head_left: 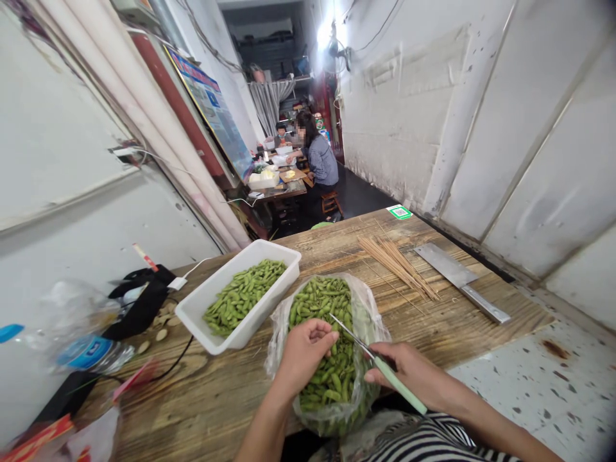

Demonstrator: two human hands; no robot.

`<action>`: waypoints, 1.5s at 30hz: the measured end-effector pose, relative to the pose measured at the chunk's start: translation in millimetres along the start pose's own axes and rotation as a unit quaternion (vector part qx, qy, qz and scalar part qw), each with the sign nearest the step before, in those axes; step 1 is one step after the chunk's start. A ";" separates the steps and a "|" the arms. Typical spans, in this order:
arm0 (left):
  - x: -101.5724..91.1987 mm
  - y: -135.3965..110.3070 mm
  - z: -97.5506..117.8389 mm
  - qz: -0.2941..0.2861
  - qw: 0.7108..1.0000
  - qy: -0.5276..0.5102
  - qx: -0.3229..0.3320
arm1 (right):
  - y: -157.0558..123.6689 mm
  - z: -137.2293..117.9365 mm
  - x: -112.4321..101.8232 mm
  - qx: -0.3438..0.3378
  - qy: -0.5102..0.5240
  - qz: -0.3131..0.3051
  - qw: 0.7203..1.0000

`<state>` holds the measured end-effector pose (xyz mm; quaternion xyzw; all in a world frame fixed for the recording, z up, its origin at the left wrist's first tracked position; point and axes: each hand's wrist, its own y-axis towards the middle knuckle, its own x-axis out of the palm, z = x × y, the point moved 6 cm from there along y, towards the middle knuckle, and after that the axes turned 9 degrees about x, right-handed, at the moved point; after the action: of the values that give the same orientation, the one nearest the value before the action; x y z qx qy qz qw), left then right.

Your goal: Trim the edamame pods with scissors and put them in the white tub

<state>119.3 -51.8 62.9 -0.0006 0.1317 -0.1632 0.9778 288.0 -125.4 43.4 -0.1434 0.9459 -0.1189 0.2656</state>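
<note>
My right hand (414,369) is closed around a pair of scissors (397,384) with a pale green handle. Its slim metal blades point up and left over green soybean pods (332,378) in a clear plastic bag (370,311). Just left of the blade tips, my left hand (308,353) hovers above the pods with fingers curled and thumb pressed in; whatever it pinches is hidden. A white plastic tub (283,292), left of the bag, contains more pods (240,296).
Thin wooden skewers (397,266) and a cleaver (450,269) lie on the wooden table (231,401) to the right. Plastic bottles (91,353), a black cable and wrappers crowd the left side. Two people sit at a farther table (293,187).
</note>
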 end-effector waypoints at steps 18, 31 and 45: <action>-2.5 -0.7 -7.3 0.080 0.944 -0.314 -0.067 | -10.2 -18.8 -0.7 -0.050 0.093 -0.067 0.992; 2.4 -2.5 -13.6 0.077 0.952 -0.289 -0.073 | -5.4 -8.6 4.9 0.005 0.133 -0.042 0.990; 0.6 -8.5 -7.8 0.096 0.942 -0.318 -0.053 | -13.1 -5.3 -6.2 -0.035 0.091 -0.062 0.993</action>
<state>115.1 -59.7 55.6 -0.0921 -0.1777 -0.0525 0.9784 292.9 -134.7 54.6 -0.1993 0.9590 -0.1143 0.1657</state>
